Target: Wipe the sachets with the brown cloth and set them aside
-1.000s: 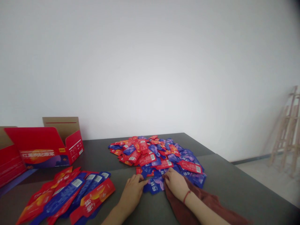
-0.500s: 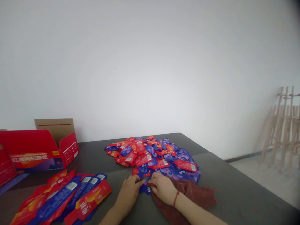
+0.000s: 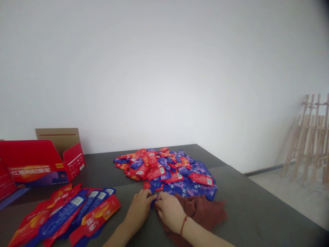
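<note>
This is looking like a bare packing workroom. Red and blue foil sachets point(image 3: 164, 169) are lying heaped mid-frame, an open red cardboard carton point(image 3: 43, 161) standing at left.

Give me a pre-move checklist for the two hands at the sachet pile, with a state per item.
1. Left hand and right hand both in view: ok.
2. Grip on the blue sachet where the fingertips meet: cannot tell, the fingers cover it.
3. Right hand clear of the dark red cloth: not ok, it rests on the cloth.
4. Sachet pile inside the edges of the table: ok.
5. Flat cartons apart from the left hand: ok.
6. Open red box upright at the far left: ok.
</note>
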{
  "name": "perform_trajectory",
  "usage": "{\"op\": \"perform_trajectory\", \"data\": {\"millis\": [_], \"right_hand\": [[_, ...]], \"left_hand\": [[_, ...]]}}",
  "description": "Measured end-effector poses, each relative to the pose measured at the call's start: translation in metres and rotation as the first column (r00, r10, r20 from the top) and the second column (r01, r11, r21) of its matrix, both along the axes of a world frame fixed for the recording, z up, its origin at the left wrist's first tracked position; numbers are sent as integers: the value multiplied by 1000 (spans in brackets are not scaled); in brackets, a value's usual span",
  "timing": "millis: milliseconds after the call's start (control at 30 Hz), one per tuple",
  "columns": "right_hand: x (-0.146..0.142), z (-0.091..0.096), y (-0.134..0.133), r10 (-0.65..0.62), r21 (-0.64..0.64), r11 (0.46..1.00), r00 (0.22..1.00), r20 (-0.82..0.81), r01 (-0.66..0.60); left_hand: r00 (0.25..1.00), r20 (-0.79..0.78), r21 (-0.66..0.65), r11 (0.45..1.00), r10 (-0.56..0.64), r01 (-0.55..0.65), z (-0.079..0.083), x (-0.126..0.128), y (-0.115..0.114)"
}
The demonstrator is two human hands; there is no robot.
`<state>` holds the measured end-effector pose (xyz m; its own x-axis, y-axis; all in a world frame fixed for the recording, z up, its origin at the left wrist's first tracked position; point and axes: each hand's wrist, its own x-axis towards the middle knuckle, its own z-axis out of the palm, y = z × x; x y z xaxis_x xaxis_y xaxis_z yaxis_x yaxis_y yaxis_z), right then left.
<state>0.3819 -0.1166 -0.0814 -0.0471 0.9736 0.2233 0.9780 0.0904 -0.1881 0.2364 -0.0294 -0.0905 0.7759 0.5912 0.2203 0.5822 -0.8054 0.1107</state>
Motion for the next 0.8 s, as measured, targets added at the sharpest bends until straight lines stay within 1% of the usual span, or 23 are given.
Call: {"op": "perform_trajectory", "data": {"millis": [67, 133, 267, 333, 400, 433, 467, 533, 600, 667, 733, 800], "right_hand": [[2, -1, -4, 30, 4, 1000, 1000, -6, -30], [12, -1, -12, 27, 12, 1000, 999, -28, -27], [39, -2, -34, -80, 12, 997, 992, -96, 82], [45, -2, -40, -146, 6, 989, 984, -104, 148], [43, -2, -40, -186, 7, 982, 980, -63, 187], [39, -2, -38, -183, 10, 983, 983, -31, 183], [33, -2, -35, -160, 12, 987, 987, 1, 160], [19, -2, -28, -71, 14, 997, 996, 46, 70], [7, -3, -21, 10, 20, 1000, 998, 61, -11], [4, -3, -18, 40, 25, 999, 998, 50, -41], [11, 0, -18, -2, 21, 1000, 1000, 20, 2], [26, 3, -20, -105, 17, 994, 994, -4, 105]], "left_hand": [[1000, -4, 3, 1000, -2, 2, 1, -1, 0], [1000, -2, 2, 1000, -2, 2, 0, -1, 0], [1000, 8, -11, 1000, -1, 1, -1, -1, 3], [1000, 10, -17, 1000, -5, 5, -2, -1, 3], [1000, 11, -17, 1000, -5, 6, -1, 0, 3], [1000, 11, -14, 1000, -3, 3, -1, 0, 2], [1000, 8, -10, 1000, 0, 0, 0, 0, 2], [1000, 3, 2, 1000, 6, -6, 1, 0, 0], [1000, 1, 15, 1000, 8, -8, 1, 0, -1], [1000, -1, 20, 1000, 11, -11, 1, 0, -1], [1000, -3, 15, 1000, 15, -15, 1, -1, 0], [1000, -1, 3, 1000, 14, -14, 0, -1, 1]]}}
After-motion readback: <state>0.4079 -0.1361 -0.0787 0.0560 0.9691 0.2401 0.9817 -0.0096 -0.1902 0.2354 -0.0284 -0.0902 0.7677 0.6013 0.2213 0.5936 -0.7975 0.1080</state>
